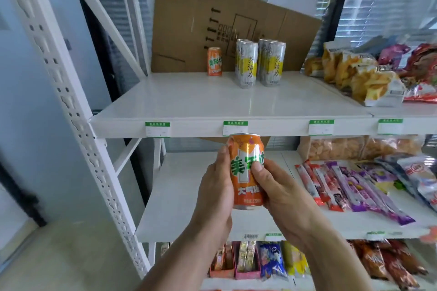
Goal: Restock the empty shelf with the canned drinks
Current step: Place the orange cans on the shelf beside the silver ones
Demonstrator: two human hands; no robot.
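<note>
An orange soda can point(246, 172) with green lettering is upright in front of the white shelf's front edge point(201, 129). My left hand point(216, 186) grips its left side and my right hand point(281, 192) grips its right side, thumb across the label. On the shelf board at the back stands another orange can point(214, 62). Right of it stand two rows of tall silver-and-yellow cans point(260, 62).
A flattened cardboard box point(189, 19) leans behind the cans. Snack bags point(359, 75) fill the shelf's right part. The lower shelf point(179, 196) carries purple and red packets point(350, 186) at right. A white perforated upright point(71, 113) stands at left.
</note>
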